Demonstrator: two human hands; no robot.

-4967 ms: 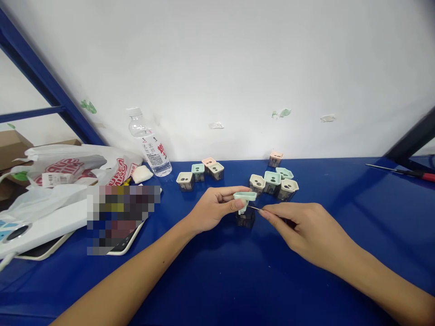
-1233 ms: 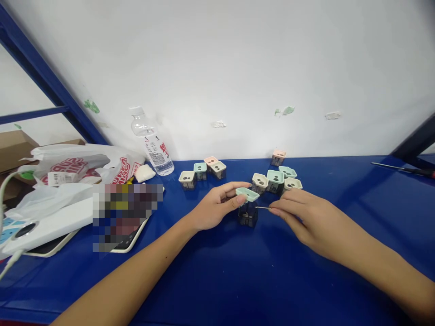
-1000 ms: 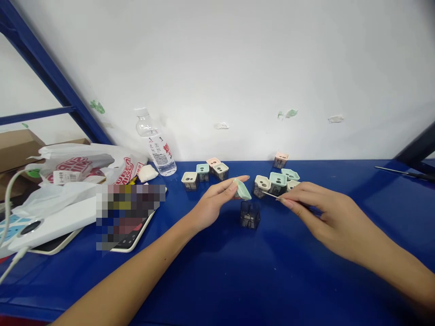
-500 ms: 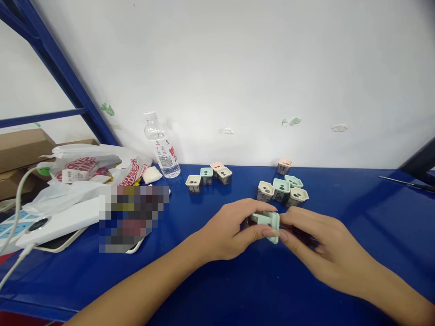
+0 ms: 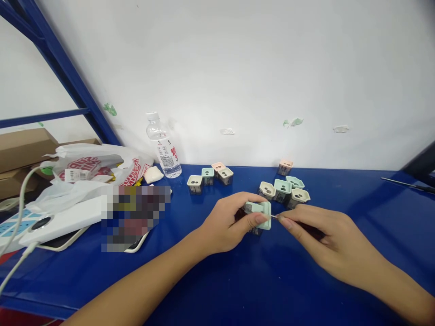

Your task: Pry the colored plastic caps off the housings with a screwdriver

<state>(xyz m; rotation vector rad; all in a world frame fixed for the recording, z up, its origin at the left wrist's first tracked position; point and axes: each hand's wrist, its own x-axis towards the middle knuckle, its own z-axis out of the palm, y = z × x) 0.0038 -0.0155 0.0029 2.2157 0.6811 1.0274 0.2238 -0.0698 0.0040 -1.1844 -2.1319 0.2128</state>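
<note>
The person's left hand (image 5: 222, 224) has thumb and fingers clamped on a mint piece (image 5: 265, 209), tilted so that its rim faces the right end of the blue bench (image 5: 217, 290); the piece is held over the bench's middle, well forward of the back edge; the right hand (image 5: 336, 231) pinches a thin metal tool (image 5: 273, 217) whose shaft reaches that rim; the two hands are apart. The piece looks like light, stiff, smooth plastic, likely to turn under a push; the body behind the rim seems the surer hold. The tool's tip cannot be made out; the left thumb covers part of the piece; a dark box (image 5: 257, 231) shows only a sliver beneath, and whether the two touch cannot be told.
</note>
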